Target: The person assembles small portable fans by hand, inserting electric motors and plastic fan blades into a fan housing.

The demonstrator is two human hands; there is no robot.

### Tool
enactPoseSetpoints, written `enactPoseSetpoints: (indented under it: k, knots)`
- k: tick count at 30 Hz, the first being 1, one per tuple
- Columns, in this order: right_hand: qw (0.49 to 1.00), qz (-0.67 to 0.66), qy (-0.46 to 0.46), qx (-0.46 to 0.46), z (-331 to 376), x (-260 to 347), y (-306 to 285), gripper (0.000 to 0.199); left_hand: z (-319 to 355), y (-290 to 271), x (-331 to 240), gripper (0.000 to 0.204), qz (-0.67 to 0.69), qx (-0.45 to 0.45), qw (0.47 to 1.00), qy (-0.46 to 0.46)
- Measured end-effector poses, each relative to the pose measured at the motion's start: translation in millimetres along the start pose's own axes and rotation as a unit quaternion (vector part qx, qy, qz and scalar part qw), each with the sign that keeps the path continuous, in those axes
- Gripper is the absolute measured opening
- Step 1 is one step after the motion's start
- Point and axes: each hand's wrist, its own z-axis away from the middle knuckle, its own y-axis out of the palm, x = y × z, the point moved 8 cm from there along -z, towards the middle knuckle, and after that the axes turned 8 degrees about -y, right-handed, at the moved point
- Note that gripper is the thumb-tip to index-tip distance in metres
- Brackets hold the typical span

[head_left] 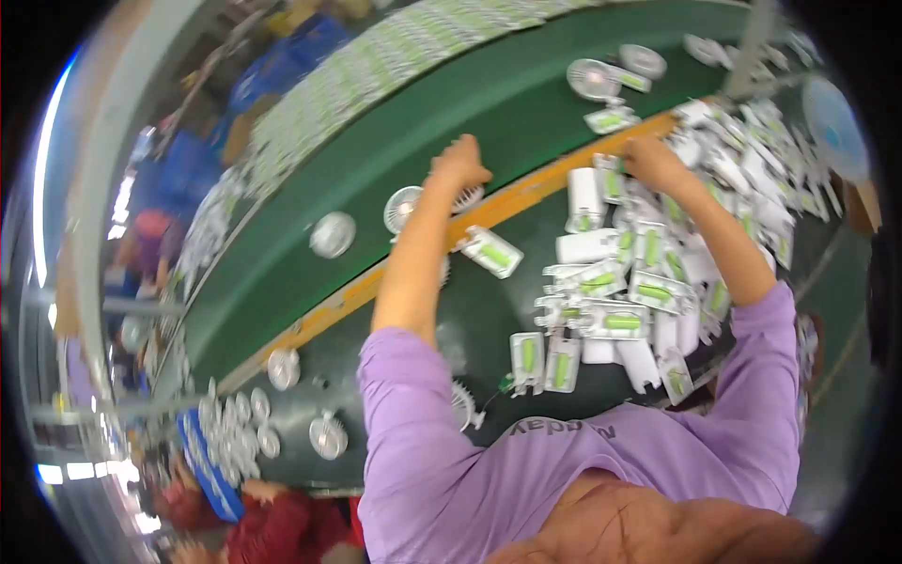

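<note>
My left hand (461, 165) reaches over the green conveyor belt with its fingers curled; what is in them, if anything, is hidden. Just below it, partly covered by the hand and wrist, is a white round fan head (469, 198). Another fan head (402, 209) sits left of my forearm. My right hand (652, 162) is at the orange rail, fingers bent downward, with their tips hidden. Beside those fingers stands a white handle housing (610, 179) with a green part inside. A heap of similar white housings (623, 321) spreads below and right of that hand.
An orange rail (324, 317) divides the belt (526, 141) from the dark worktop (490, 310). Fan heads (329, 435) lie on the worktop's left, more (594, 80) on the belt. One lone housing (492, 252) touches the rail. Another person in red (291, 529) is at lower left.
</note>
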Motion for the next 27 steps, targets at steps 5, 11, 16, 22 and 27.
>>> enactPoseSetpoints:
  k: [5,11,16,22,27]
  knots:
    - [0.996,-0.08,-0.016,-0.043,-9,7,8,0.013,47,8,52,0.053,0.058,-0.031,0.998,-0.025]
    - [0.979,-0.188,-0.024,-0.073,-38,18,35,0.026,99,7,92,0.03,0.103,-0.151,0.981,-0.065]
    - [0.931,-0.364,-0.011,0.035,-44,86,46,0.02,134,13,114,0.021,0.123,-0.245,0.962,-0.009]
    - [0.872,-0.484,-0.036,0.066,-20,144,41,0.016,162,5,110,0.022,0.179,-0.228,0.957,-0.015]
    - [0.81,-0.581,-0.054,0.054,-3,174,23,0.016,190,-13,101,0.028,0.292,-0.264,0.919,0.011]
